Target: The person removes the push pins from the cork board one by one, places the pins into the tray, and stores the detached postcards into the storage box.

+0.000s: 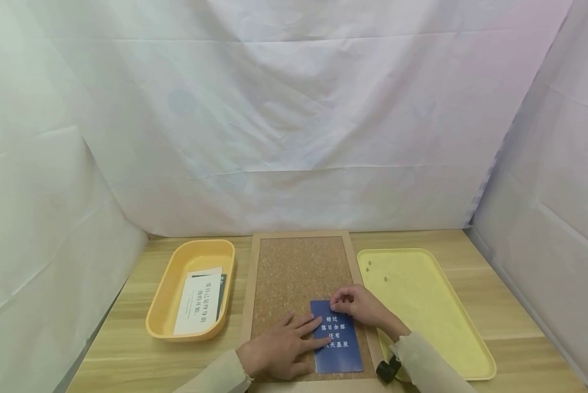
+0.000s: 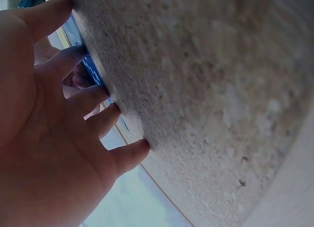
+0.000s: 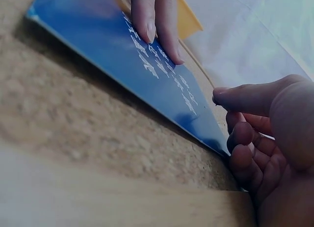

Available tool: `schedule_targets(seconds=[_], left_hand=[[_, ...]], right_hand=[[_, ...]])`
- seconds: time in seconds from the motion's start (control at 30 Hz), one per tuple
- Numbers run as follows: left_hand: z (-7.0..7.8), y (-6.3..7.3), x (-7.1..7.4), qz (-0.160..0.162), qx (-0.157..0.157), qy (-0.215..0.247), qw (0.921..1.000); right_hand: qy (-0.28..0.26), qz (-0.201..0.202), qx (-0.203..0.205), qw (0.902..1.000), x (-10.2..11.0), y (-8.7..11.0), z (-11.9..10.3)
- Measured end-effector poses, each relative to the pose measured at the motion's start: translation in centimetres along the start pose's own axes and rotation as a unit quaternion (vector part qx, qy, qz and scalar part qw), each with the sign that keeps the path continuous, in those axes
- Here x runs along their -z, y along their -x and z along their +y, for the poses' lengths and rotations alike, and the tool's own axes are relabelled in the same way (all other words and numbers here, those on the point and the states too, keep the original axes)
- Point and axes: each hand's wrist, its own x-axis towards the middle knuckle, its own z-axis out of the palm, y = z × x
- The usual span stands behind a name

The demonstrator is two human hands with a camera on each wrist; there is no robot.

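A blue card (image 1: 337, 355) with white writing lies on the lower right of a wood-framed cork board (image 1: 299, 267). My left hand (image 1: 284, 346) rests flat with spread fingers, some on the card's left part and others on the cork. At the card's top right corner, my right hand (image 1: 360, 307) has its fingers curled and thumb bent in. In the right wrist view a tiny dark tip shows under the right thumb (image 3: 240, 98), like a pin pinched there, mostly hidden by the fingers. The card's near edge stands slightly off the cork in that view.
Left of the board stands an orange-yellow basin (image 1: 159, 319) holding several cards, with a white printed card (image 1: 196, 311) on top. To the right lies a yellow tray (image 1: 431, 305) with a few small brown pins (image 1: 385, 279) near its far left corner. White curtains (image 1: 294, 136) enclose the table.
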Motion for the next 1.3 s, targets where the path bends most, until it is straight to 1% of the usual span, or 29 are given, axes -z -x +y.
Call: schedule_targets(seconds=[0.37,0.63,0.77,0.93,1.13,1.23,1.3], left_hand=[[-0.1,0.1,-0.2,0.002,-0.004,0.002,1.0000],[-0.2,0.0,-0.2,-0.003,0.000,0.009,1.0000],[-0.2,0.0,-0.3,-0.001,-0.001,0.000,1.0000],[-0.2,0.1,-0.3,0.003,-0.001,-0.012,0.9999],[-0.2,0.0,-0.3,-0.002,0.001,-0.006,1.0000],[-0.2,0.0,-0.2,-0.006,0.002,-0.006,1.0000],[-0.2,0.0,-0.2,-0.007,0.002,-0.007,0.9999]], right_hand=[[-0.013,0.004,-0.013,0.9998,0.2,0.1,-0.1],[-0.043,0.009,-0.019,0.9988,0.7,0.3,-0.2],[-0.045,0.018,-0.021,0.9986,1.3,0.5,-0.3],[-0.033,0.034,-0.025,0.9986,2.4,0.7,0.0],[-0.021,0.050,-0.018,0.9984,4.0,1.0,0.4],[-0.012,0.055,-0.028,0.9980,4.6,1.2,0.8],[-0.016,0.058,-0.034,0.9976,4.9,1.3,0.9]])
